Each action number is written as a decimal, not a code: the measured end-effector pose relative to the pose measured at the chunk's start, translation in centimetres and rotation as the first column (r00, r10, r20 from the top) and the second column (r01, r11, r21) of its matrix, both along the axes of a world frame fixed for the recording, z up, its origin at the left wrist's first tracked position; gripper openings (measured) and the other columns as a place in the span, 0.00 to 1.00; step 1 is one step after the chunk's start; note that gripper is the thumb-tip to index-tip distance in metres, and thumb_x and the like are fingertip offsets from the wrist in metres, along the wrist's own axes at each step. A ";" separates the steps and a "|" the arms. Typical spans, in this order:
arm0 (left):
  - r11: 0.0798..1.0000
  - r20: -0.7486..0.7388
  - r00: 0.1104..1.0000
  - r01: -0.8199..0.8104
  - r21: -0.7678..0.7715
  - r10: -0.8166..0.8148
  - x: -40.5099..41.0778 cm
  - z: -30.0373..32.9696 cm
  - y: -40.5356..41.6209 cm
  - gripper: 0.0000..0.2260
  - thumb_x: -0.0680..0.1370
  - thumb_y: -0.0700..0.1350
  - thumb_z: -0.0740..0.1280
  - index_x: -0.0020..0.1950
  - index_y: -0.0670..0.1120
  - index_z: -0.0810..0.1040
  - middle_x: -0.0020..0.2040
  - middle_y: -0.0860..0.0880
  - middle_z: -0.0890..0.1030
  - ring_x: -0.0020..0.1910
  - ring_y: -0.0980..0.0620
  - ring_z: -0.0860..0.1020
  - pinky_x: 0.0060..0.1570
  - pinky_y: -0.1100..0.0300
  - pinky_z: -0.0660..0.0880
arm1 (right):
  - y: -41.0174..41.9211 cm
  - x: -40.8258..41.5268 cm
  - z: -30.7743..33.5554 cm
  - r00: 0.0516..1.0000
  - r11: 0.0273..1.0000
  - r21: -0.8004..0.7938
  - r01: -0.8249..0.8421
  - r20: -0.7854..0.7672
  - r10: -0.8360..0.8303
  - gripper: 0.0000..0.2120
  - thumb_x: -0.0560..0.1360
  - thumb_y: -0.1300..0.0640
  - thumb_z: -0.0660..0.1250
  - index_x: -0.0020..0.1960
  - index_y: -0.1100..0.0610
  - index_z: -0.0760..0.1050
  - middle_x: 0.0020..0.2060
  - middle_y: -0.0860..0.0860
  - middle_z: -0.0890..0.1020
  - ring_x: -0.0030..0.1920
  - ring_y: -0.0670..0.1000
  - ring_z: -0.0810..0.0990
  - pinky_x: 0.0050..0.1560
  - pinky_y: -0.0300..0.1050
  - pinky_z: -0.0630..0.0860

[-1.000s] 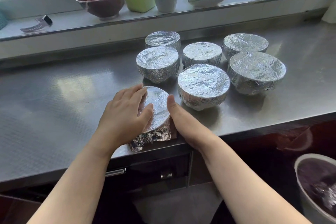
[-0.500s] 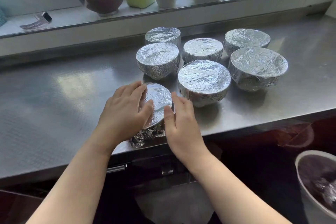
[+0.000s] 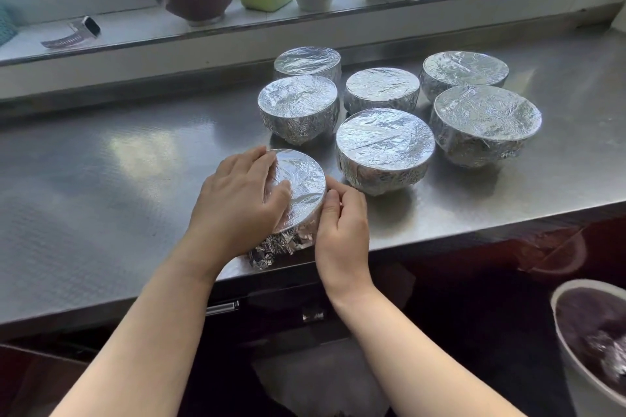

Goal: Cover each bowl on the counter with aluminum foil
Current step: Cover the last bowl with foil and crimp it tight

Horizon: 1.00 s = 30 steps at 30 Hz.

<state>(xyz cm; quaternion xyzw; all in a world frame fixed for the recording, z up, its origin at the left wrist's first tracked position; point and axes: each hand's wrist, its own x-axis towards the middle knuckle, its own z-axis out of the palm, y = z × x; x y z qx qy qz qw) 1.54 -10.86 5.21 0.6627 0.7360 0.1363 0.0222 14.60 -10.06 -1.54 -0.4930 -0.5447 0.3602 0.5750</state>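
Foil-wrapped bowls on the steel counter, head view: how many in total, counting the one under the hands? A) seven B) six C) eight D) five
A: six wrapped bowls sit grouped behind, e.g. the nearest large foil-wrapped bowl, plus the small foil-wrapped bowl that the left hand and right hand are holding at the stainless steel counter edge.

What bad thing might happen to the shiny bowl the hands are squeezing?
1. The foil-wrapped bowl sits close to the counter's front edge; a hard press from the left hand or right hand might slide it off.
2. Crumpled foil bunches loosely at its base, so the wrap may stay untidy or tear.
3. The next covered bowl stands near and might get bumped.
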 end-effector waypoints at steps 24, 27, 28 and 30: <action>0.999 -0.018 0.999 -0.045 -0.008 0.045 0.5 0.2 0.0 0.32 0.73 0.60 0.48 0.77 0.52 0.62 0.78 0.54 0.61 0.76 0.52 0.56 0.73 0.52 0.55 | -1.2 0.3 -2.2 0.602 0.926 0.347 0.146 0.711 -0.362 0.20 0.71 0.64 0.58 0.60 0.63 0.78 0.41 0.53 0.80 0.40 0.55 0.78 0.46 0.45 0.68; 0.999 -0.020 0.999 -0.051 -0.011 0.051 0.5 0.3 -0.1 0.31 0.75 0.60 0.49 0.77 0.52 0.62 0.78 0.54 0.61 0.76 0.52 0.56 0.72 0.52 0.55 | -1.5 0.5 -2.9 0.604 0.946 0.310 0.098 0.737 -0.304 0.21 0.70 0.64 0.58 0.60 0.62 0.78 0.42 0.52 0.80 0.41 0.56 0.77 0.45 0.46 0.68; 0.998 -0.022 0.998 -0.055 -0.014 0.055 0.6 0.3 -0.2 0.29 0.77 0.60 0.50 0.77 0.52 0.62 0.78 0.54 0.61 0.76 0.52 0.55 0.72 0.52 0.55 | -1.5 0.7 -3.0 0.604 0.951 0.298 0.078 0.745 -0.283 0.20 0.70 0.64 0.59 0.61 0.61 0.78 0.43 0.52 0.80 0.42 0.56 0.77 0.45 0.46 0.70; 0.997 -0.028 0.997 -0.070 -0.017 0.069 0.6 0.3 -0.2 0.27 0.79 0.58 0.53 0.77 0.51 0.62 0.78 0.54 0.60 0.76 0.52 0.55 0.72 0.52 0.54 | -1.2 1.5 -2.9 0.597 0.964 0.266 0.025 0.769 -0.228 0.19 0.70 0.63 0.65 0.60 0.58 0.79 0.46 0.49 0.81 0.44 0.55 0.76 0.44 0.48 0.72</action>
